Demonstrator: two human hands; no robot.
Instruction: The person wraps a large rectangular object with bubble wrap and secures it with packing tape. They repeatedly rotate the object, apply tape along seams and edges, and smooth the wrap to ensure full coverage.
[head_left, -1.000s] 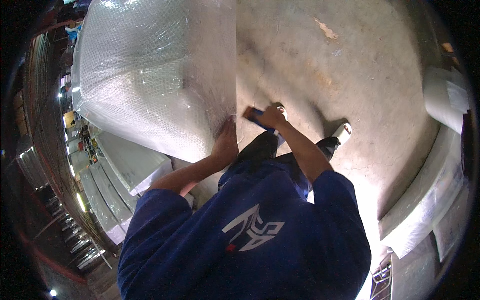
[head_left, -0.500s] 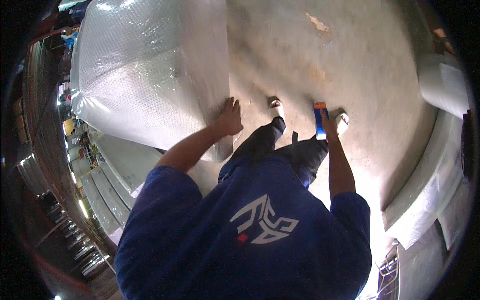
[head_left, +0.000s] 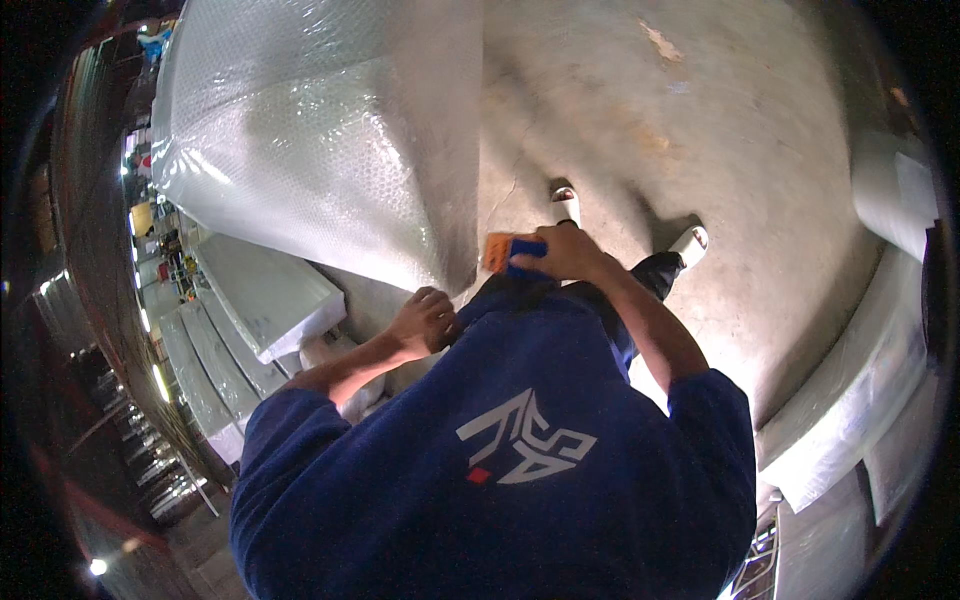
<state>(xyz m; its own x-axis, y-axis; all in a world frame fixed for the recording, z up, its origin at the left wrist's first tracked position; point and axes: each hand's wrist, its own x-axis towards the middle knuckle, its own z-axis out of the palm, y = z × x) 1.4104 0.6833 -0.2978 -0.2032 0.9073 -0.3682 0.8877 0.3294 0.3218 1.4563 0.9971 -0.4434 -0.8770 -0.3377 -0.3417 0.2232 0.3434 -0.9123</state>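
Bundle [head_left: 310, 130]: big, boxed in clear bubble wrap, ahead and to the left, its lower corner coming down next to the left hand [head_left: 425, 318]. Contents can't be made out. Guess: bulky, awkward for one person, soft skin over something stiffer – weight unknown. Wrap is glossy, so likely slippery; a fingertip pinch could slide or pop bubbles. Better hold: flat palms low on opposite sides, off the loose film.

Left hand: fingers curled, right by that corner. Can't tell if they touch it or pinch any film.

Tool [head_left: 517, 247]: blue body, orange end, in the right hand [head_left: 568, 252], just right of the bundle's edge, in front of the shirt. Fingers wrapped round the blue part, orange end pointing left. Looks light and rigid, easy one-handed – grip the blue body, keep off the orange end in case there's an edge there.

Further out: bare concrete floor [head_left: 600, 110], wrapped slabs [head_left: 265, 290] at left, pale roll [head_left: 890, 200] far right.
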